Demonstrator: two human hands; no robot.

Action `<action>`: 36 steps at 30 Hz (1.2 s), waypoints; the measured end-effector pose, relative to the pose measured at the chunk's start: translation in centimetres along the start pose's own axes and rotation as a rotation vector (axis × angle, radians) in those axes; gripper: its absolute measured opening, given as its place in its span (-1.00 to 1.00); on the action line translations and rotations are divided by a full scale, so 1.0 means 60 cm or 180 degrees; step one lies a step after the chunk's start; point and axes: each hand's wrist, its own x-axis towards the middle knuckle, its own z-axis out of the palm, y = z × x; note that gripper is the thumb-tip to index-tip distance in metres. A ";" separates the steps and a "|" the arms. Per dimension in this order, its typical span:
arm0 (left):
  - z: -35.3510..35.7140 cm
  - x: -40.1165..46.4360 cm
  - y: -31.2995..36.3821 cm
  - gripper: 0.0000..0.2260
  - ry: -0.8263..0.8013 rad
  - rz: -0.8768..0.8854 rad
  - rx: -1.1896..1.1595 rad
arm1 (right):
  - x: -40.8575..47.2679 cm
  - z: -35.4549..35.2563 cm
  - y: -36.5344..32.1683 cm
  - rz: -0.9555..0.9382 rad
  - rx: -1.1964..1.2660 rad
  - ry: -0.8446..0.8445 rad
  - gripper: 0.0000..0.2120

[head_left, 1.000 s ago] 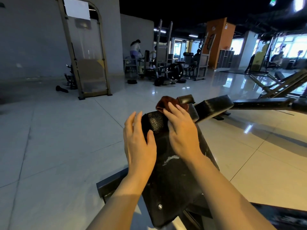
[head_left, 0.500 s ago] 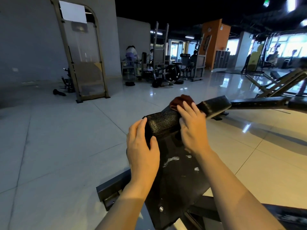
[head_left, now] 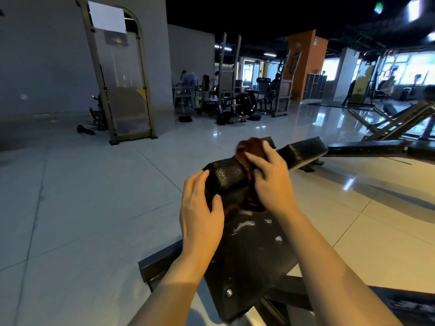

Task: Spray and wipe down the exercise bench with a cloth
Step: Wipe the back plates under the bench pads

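The black padded exercise bench (head_left: 247, 255) tilts up in front of me, with wet streaks (head_left: 244, 225) on its face. My left hand (head_left: 200, 212) holds the pad's left edge, thumb on the face and fingers round the side. My right hand (head_left: 273, 180) holds a dark red-brown cloth (head_left: 249, 147) against the pad's top edge. The cloth bunches above my fingers and hangs below my palm, and it is blurred. No spray bottle is in view.
A second black pad (head_left: 303, 149) and a flat bench (head_left: 367, 147) stand just beyond, to the right. A tall machine with a clear shield (head_left: 120, 90) is at far left, and weight machines (head_left: 235, 100) with people stand at the back. Glossy tiled floor surrounds the bench.
My right hand slid the cloth rightwards along the pad's top edge, then drew it back over the edge onto the face. The left hand kept its hold on the left edge.
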 end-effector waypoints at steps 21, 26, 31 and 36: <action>-0.002 -0.023 0.011 -0.41 -0.0514 -0.0059 0.0127 | -0.016 -0.004 -0.006 -0.0396 0.0019 -0.0040 -0.52; -0.011 -0.017 0.007 -0.46 -0.0492 -0.0155 -0.0072 | -0.007 -0.002 0.002 0.0230 0.0098 0.0224 -0.56; -0.030 -0.016 0.011 -0.62 0.0107 -0.0438 -0.0638 | -0.059 0.020 -0.071 -0.0332 0.0539 -0.0036 -0.55; -0.057 -0.032 0.016 -0.60 -0.0002 -0.0795 -0.1711 | -0.102 0.041 -0.118 -0.0705 0.1024 0.0014 -0.72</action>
